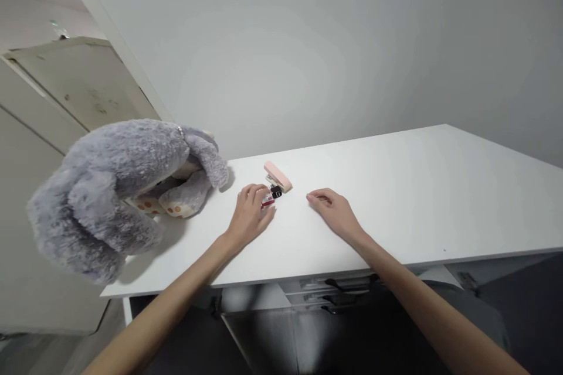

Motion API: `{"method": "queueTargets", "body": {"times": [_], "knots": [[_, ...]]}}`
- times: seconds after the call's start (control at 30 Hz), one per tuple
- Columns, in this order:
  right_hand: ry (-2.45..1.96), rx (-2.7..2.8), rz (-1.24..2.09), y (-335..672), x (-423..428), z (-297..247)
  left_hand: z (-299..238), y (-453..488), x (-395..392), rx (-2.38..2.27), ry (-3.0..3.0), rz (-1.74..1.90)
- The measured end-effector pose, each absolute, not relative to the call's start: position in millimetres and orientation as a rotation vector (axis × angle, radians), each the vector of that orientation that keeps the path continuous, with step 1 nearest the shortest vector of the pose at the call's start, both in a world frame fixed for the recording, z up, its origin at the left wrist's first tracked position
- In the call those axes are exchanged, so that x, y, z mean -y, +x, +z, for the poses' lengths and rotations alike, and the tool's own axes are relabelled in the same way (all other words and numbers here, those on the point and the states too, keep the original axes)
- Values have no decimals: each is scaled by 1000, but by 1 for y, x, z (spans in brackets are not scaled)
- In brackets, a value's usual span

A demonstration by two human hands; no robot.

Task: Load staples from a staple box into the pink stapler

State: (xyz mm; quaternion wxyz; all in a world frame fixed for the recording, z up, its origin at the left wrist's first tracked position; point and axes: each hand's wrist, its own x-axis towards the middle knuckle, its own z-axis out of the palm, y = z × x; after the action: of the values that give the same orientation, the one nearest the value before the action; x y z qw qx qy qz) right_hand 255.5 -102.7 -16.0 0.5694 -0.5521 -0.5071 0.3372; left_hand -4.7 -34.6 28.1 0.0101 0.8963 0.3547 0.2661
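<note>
My left hand [250, 215] rests on the white table [396, 187], fingers curled over a small red and white box [267, 200]. A small black clip-like piece [276, 191] lies just right of the fingertips. A pink stapler [278, 176] lies just beyond them, apart from both hands. Right of these objects, my right hand [333, 212] lies on the table with fingers loosely curled and nothing visible in them.
A large grey plush toy [123, 187] sits on the table's left end, close to my left hand. A white wall stands behind the table. Drawers [325, 290] show under the front edge. A cabinet [65, 88] stands at the left.
</note>
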Motion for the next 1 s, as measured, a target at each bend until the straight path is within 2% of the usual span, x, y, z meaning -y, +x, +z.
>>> {"method": "queueTargets", "body": {"times": [0.3, 0.5, 0.63, 1.0], "knots": [[-1303, 1203, 782, 255, 103, -15, 31, -25, -2, -1213, 2729, 557], [-1280, 1208, 807, 255, 103, -16, 35, -37, 19, -1233, 2688, 859], [-1126, 1243, 978, 256, 104, -13, 37, -35, 38, -1180, 2637, 1018], [-930, 1187, 1210, 263, 107, -3, 28, 41, 45, -834, 2447, 1160]]}}
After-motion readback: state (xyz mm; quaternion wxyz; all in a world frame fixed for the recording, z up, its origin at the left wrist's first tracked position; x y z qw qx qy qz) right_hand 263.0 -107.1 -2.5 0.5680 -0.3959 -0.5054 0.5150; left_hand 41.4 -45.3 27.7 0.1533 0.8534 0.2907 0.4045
